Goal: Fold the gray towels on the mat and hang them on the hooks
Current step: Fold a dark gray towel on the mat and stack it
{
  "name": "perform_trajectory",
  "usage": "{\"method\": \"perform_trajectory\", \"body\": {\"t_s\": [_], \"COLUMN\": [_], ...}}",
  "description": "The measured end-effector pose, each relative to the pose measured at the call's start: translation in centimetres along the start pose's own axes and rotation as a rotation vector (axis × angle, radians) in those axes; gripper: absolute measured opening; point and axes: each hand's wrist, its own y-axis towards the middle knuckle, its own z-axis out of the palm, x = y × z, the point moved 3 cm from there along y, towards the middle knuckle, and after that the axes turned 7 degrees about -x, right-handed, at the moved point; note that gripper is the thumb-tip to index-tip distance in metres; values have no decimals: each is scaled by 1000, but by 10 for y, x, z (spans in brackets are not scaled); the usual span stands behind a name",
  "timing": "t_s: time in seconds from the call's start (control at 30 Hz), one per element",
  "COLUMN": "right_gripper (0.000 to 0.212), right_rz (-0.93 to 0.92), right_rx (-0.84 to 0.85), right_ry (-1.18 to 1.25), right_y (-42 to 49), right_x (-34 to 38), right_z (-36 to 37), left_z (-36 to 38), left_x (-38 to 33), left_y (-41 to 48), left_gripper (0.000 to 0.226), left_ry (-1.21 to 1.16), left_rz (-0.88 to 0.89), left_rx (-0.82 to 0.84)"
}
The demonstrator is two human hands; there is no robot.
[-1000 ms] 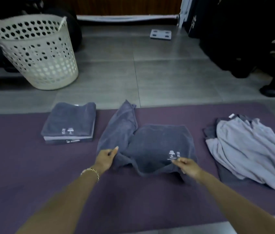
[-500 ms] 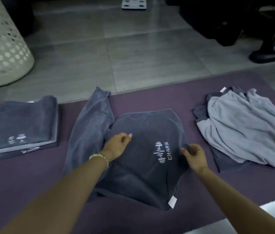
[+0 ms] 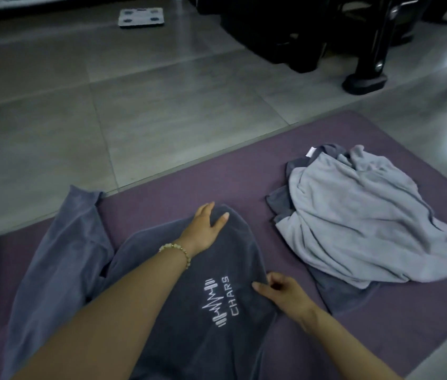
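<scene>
The dark towel (image 3: 233,253) is now being pressed at its far edge by the flat left hand (image 3: 203,229), its right edge still being pinched by the right hand (image 3: 285,295).

Open mat (image 3: 244,176) beyond the hands; the right is blocked by a towel heap (image 3: 359,223).

A bare strip of mat is left between the left hand (image 3: 203,229) and the tiled floor (image 3: 162,105) beyond it. A narrow bare gap is seen between the right hand (image 3: 285,294) and the crumpled heap just to its right. Left of the left hand, the mat is covered by a spread flap (image 3: 63,250) of the dark towel (image 3: 189,311).
</scene>
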Motion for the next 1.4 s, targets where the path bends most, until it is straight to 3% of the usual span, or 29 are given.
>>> {"method": "perform_trajectory", "body": {"t_s": [0.1, 0.17, 0.37, 0.47, 0.63, 0.8, 0.93, 0.97, 1.07, 1.13, 1.27, 1.4], "right_gripper": [15, 14, 27, 27, 30, 29, 27, 27, 18, 21, 39, 45], "right_rz": [-22, 8, 124, 74, -8, 29, -17, -34, -46, -43, -17, 48], "right_rx": [48, 89, 255, 200, 83, 68, -112, -177, -365, -441, -458, -399], "right_ry": [41, 86, 158, 234, 366, 223, 306, 348, 327, 302, 312, 286], "right_y": [-5, -8, -34, -39, -33, -29, -9, -2, 8, 8, -1, -11], "right_x": [6, 1, -23, -24, 7, 33, 38, 34, 7, -16, -48, -62], "right_z": [-8, -12, -17, -30, -96, -185, -240, -248, -260, -261, -255, -245], "left_z": [12, 16, 17, 18, 21, 40, 70, 80, 110, 125, 144, 166], "left_x": [-2, -4, -31, -59, -130, -209, -244, -243, -216, -191, -140, -113], "left_y": [30, 45, 36, 32, 57, 96, 111, 111, 93, 69, 14, -19], "left_gripper": [74, 59, 35, 27, 26, 35, 27, 19, 58, 66, 54, 55], "left_ry": [87, 113, -243, -384, -652, -543, -466, -410, -172, -44, 86, 208], "left_rz": [-75, -103, -54, 0, 32, 179, 277, 286, 338, 430, 520, 522], "left_rx": [88, 48, -3, 10, -166, -238, -233, -198, -42, -75, -199, -92]}}
